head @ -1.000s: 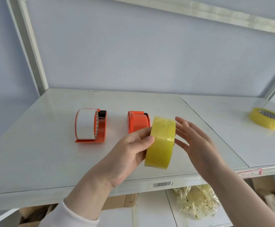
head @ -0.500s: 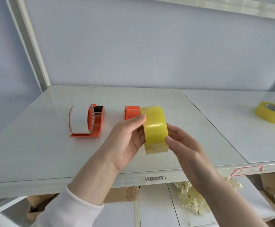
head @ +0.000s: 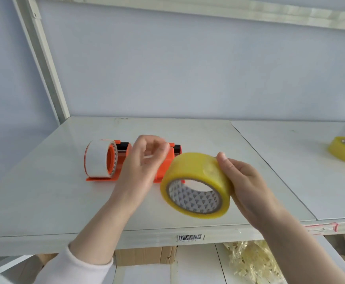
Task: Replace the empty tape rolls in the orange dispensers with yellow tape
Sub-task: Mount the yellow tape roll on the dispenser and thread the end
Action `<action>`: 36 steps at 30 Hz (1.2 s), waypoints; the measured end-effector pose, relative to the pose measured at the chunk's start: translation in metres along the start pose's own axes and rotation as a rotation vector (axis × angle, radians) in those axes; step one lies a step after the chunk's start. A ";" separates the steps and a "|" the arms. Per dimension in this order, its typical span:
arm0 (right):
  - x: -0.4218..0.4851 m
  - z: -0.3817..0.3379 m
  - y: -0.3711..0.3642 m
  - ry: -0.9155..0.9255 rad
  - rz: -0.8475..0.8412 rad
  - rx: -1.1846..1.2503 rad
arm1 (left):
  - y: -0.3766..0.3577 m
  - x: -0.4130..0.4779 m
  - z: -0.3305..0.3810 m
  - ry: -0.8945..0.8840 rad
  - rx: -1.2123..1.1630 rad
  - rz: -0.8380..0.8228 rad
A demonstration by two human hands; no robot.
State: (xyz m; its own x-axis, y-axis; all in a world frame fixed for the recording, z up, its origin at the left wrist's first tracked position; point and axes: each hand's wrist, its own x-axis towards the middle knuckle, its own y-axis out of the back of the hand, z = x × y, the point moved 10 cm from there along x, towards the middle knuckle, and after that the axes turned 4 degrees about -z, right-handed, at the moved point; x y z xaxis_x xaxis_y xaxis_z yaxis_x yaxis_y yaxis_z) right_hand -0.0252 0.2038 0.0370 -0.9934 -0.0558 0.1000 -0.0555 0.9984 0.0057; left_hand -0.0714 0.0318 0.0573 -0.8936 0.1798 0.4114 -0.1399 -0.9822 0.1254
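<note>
Above the near part of the shelf (head: 44,191), right of middle, head view: yellow tape roll (head: 192,167) held clear of the surface, tilted, open core facing near. Gripped by the right hand (head: 249,187) across the outer band: thumb curled over the top, other fingers hidden behind the roll, presumably wrapped round its far side. Just left, left hand (head: 145,160) raised in front of the right dispenser (head: 166,162), fingers curled inward but smeared by blur; cannot tell whether pinching anything. Further left, left dispenser (head: 121,169) standing on the shelf, loaded with a white core (head: 96,158), apparently empty. Far right, well apart, second yellow roll (head: 341,154) lying flat.

Handling, as a judgement: probably light, stiff through its cardboard core, glossy and rather slippery on the outer wrap. Best taken across the width of the band, as now, or with fingers hooked inside the core; hard squeezing likely to oval the core and spoil the fit on the hub.

Writing: grey triangle pattern printed inside the core, no legible words. Barcode label (head: 190,237) on the front lip of the shelf, digits beneath too small to read. Red mark (head: 329,227) on the lip further right, not legible. No brand visible on either dispenser. Below the shelf, cardboard box (head: 145,256) and pale packing straw (head: 253,263).
</note>
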 end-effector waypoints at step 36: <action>0.036 0.027 -0.001 0.067 0.211 0.169 | -0.004 0.022 -0.079 0.260 -0.005 0.086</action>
State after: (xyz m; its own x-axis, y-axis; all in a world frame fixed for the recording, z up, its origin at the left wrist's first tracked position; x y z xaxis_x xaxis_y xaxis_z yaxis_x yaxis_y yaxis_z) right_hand -0.0631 0.2005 0.0141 -0.9763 0.1595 0.1465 0.1309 0.9735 -0.1876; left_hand -0.1238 0.0348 -0.0055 -0.9818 0.0758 0.1743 -0.0597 -0.9936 0.0956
